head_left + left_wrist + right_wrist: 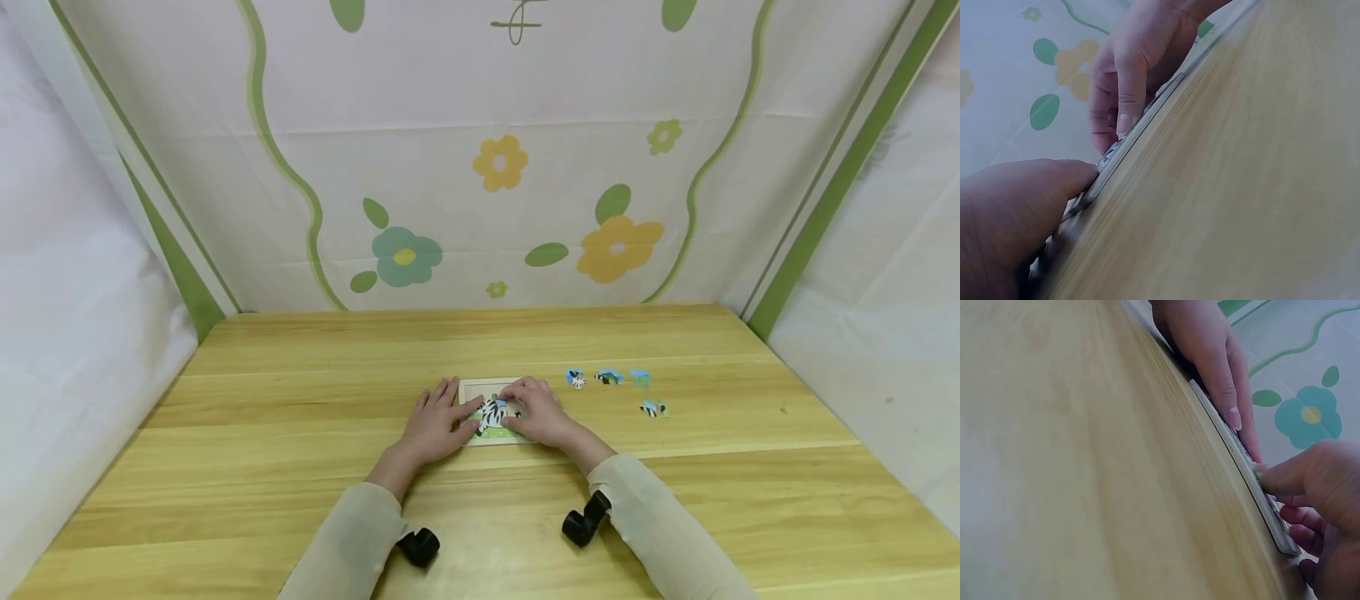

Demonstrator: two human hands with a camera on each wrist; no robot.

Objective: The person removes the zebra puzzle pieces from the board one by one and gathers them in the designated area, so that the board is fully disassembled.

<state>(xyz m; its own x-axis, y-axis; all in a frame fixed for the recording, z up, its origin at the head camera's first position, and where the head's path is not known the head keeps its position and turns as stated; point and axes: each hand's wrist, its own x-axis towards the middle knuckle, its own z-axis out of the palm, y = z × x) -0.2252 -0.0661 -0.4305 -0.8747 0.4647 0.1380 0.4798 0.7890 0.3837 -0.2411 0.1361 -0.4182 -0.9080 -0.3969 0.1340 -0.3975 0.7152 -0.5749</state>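
On the tabletop [300, 400], left grip [433, 428] wide, the right grip [543, 417] pinches the light-looking zebra puzzle [492, 414], best held by edges.

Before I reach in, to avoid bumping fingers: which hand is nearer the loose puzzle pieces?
The right hand, over the frame, left of the loose pieces; the left hand is farther left.

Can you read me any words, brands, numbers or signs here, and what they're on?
No readable words, brands or numbers.
Floral cloth backdrop: one looping mark, cut off at the top; perhaps a letter, I cannot tell.
Zebra puzzle, loose pieces: any print is too small to read.
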